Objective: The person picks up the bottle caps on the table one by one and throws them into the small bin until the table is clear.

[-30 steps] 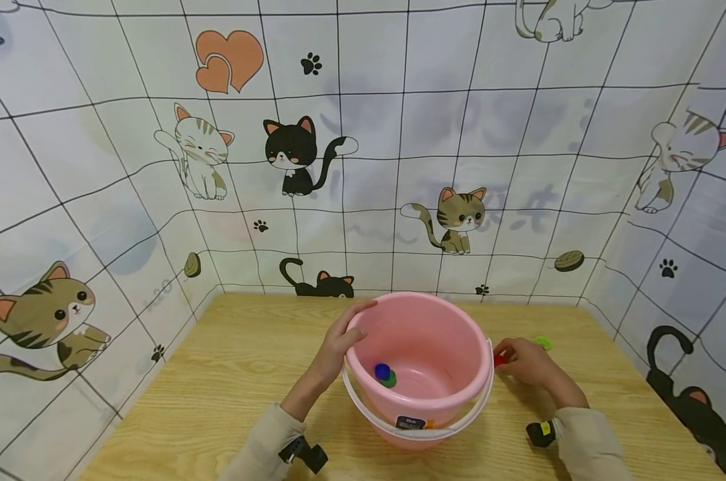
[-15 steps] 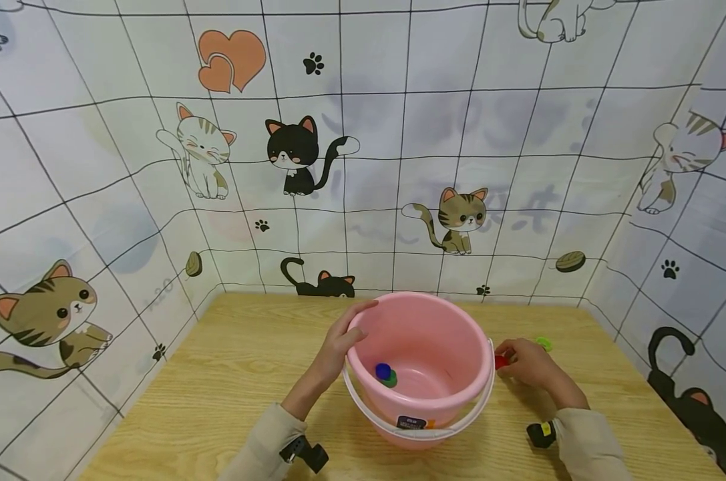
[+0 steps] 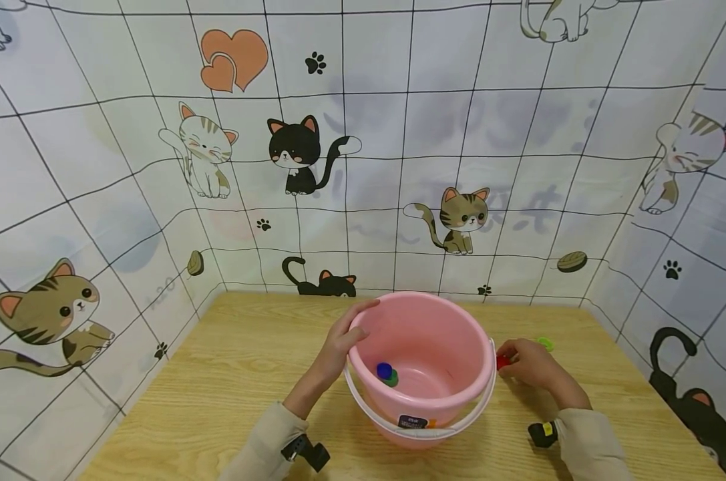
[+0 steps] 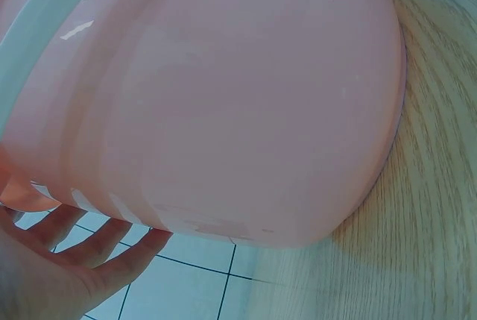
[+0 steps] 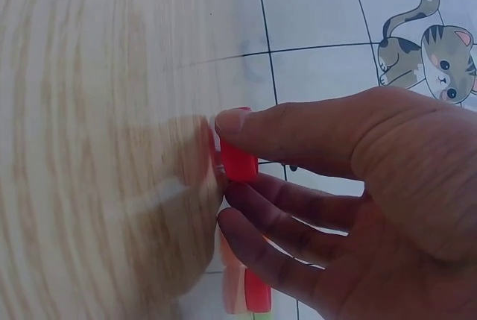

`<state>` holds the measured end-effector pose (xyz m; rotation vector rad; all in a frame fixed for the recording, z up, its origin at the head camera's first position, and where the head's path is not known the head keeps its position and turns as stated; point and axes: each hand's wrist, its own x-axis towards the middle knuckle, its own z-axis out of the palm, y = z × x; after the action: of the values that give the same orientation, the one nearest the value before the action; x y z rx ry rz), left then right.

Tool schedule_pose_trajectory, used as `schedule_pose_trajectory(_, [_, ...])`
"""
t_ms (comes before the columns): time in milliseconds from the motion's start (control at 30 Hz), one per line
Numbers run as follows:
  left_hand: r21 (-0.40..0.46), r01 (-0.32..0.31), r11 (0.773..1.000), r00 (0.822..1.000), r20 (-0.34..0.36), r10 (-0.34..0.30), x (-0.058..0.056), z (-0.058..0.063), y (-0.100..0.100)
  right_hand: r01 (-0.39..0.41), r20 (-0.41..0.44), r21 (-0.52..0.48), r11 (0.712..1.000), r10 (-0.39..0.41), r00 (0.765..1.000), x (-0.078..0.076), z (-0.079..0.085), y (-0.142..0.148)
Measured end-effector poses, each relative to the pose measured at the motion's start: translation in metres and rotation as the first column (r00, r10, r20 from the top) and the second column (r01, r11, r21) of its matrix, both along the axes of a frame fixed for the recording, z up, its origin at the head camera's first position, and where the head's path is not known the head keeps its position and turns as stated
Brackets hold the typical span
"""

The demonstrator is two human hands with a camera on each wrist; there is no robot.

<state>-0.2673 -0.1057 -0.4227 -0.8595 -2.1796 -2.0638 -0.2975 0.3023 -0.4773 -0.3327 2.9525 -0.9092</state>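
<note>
Small glossy red block [image 5: 240,162], mostly hidden from above, is pinched between the right hand's [image 3: 532,364] thumb and fingers, just right of the pink plastic bucket [image 3: 435,331]. The left hand [image 3: 336,344] grips the bucket's left rim. Wood-grain table [image 3: 242,361] stretches left to the wall. Inside the bucket, a blue piece [image 3: 384,371] partly covers a green one [image 3: 393,380]; a bright-green piece [image 3: 545,344] lies beyond the right hand, while the bucket's wall stands left of it.
</note>
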Motion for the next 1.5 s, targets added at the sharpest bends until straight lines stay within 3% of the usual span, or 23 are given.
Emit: schedule_pose_trajectory(1500, [-0.018,-0.014,1.0,1.0,0.013,0.015,0.0006,-0.0009,0.0002,-0.003,-0.053,0.016,1.0,0.004,0.999,0.0022,0.0091,0.001])
